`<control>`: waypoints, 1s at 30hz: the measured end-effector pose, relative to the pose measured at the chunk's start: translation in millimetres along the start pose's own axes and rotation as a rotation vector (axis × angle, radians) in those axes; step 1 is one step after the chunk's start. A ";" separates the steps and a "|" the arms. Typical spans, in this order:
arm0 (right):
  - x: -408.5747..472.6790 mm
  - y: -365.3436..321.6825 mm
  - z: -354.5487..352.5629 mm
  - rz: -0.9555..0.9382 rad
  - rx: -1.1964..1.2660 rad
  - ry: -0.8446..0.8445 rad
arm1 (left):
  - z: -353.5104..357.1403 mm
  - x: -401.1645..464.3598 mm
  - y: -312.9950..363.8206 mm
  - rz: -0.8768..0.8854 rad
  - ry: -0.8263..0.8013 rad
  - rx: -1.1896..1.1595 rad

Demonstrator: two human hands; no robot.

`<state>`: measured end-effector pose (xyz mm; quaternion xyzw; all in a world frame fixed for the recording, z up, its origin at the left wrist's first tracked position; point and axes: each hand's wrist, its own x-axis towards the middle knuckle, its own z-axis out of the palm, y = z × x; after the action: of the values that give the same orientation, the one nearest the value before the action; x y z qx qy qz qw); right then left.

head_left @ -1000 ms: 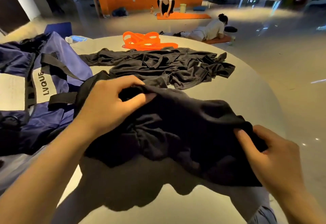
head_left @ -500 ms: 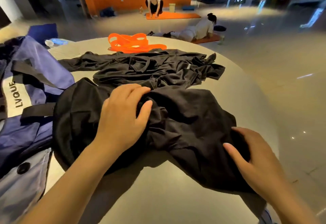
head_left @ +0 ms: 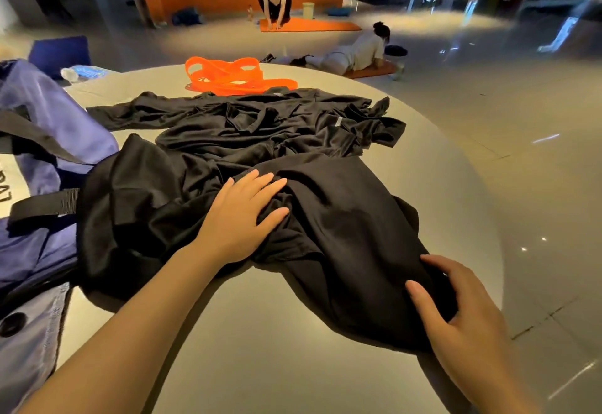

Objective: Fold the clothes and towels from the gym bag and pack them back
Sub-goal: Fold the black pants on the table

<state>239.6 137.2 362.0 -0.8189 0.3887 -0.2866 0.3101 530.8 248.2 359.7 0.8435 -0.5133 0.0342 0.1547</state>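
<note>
A black garment [head_left: 342, 228] lies crumpled and spread on the round grey desk [head_left: 260, 348], its left part draped over the edge of the gym bag and its right end reaching towards the desk's near right rim. Behind it, touching its far edge, a second black garment [head_left: 267, 123] lies flat but wrinkled, a sleeve stretched out to the left. The purple gym bag [head_left: 39, 153], with black straps and a white panel, sits at the desk's left side, partly under the near garment.

head view; worn high; faces forward-down; close over table [head_left: 260, 348]
</note>
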 end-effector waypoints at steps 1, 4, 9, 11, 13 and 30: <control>-3.3 -1.4 0.8 -0.030 0.011 0.012 | -0.6 -0.4 -0.5 0.019 -0.001 -0.015; -13.0 -5.5 3.7 -0.187 -0.028 0.072 | -7.2 -3.4 -0.6 0.092 -0.029 -0.097; -22.6 -7.7 3.1 -0.268 0.133 0.104 | -27.2 -9.8 -3.9 0.172 0.050 0.031; -23.5 -2.0 -0.6 -0.241 0.245 0.066 | -32.4 -22.8 14.4 0.132 0.230 -0.034; -22.8 5.1 -5.6 -0.260 0.272 0.008 | -34.0 -44.6 42.6 0.124 0.367 -0.164; -21.7 -2.3 -5.6 -0.461 0.139 -0.041 | -6.6 -124.3 95.5 0.426 0.134 -0.187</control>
<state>225.1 154.4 362.4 -0.8682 0.1647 -0.3593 0.3001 389.3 315.9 360.6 0.6940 -0.6692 0.0744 0.2549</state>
